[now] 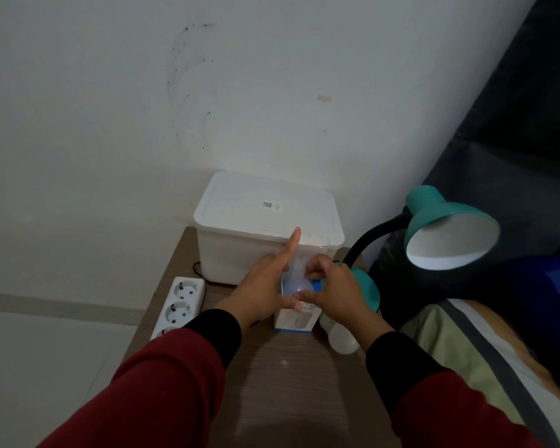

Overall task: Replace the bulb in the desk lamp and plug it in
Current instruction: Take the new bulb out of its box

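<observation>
A small white and blue bulb box (296,320) stands upright on the brown table (291,383). Its top is open and a white bulb (296,286) shows inside. My left hand (267,286) grips the box's left side, index finger pointing up. My right hand (337,291) has its fingertips on the bulb at the box's opening. Another white bulb (341,337) lies on the table under my right wrist. The teal desk lamp (450,232) stands at the right on a black gooseneck, its shade showing no bulb. Its teal base (369,289) is partly hidden by my right hand.
A white lidded plastic bin (269,221) sits at the back of the table against the wall. A white power strip (180,302) with empty sockets lies along the table's left edge. A bed with striped bedding (485,350) and dark fabric lies to the right.
</observation>
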Demonstrator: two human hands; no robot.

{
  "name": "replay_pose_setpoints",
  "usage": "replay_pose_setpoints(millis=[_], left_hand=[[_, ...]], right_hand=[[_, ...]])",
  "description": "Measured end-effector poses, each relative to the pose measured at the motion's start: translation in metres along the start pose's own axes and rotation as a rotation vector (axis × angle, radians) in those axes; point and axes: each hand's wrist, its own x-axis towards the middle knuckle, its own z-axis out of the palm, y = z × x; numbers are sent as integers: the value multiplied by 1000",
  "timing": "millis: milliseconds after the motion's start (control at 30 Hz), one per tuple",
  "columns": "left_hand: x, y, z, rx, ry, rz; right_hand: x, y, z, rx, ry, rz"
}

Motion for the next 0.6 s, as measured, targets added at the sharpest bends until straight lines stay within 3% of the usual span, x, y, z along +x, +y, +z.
replay_pose_setpoints(millis=[367,600], left_hand=[[-5,6,0,-9,33,-27],[-8,10,3,9,62,-53]], right_hand=[[-28,-6,-23,311,106,-17],[-49,4,-25,182,108,-103]])
